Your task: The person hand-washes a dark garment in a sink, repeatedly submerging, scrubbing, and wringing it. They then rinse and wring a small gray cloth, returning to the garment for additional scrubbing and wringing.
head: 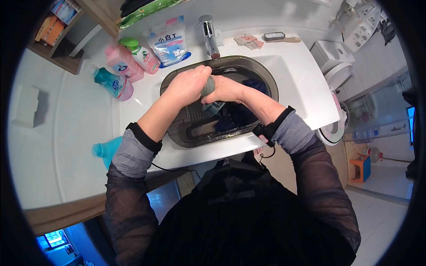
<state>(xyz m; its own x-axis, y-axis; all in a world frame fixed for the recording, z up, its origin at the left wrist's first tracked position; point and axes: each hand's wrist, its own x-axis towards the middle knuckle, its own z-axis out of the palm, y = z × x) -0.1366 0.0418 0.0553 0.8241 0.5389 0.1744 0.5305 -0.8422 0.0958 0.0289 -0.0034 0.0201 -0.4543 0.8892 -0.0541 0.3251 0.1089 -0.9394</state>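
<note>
A grey-green wet cloth [208,87] is bunched between my two hands above a dark translucent wash basin [181,142]. My left hand [190,83] grips it from the left, fingers wrapped round it. From the right, my right hand [226,89] clasps it, thumb at its lower side. A lower part of the cloth [213,108] hangs toward the basin; my hands cover much of the rest. Dark navy fabric [238,116] lies in the water at the basin's right side. Ridges of a built-in washboard [192,112] show at the left.
The basin sits in a white sink counter [299,89] under a chrome faucet [209,38]. To the left stand a teal-capped bottle [114,84], a pink bottle [124,65], a pump bottle [143,56] and a detergent bag [169,43]. A scrub brush [275,36] and rag [249,41] lie behind.
</note>
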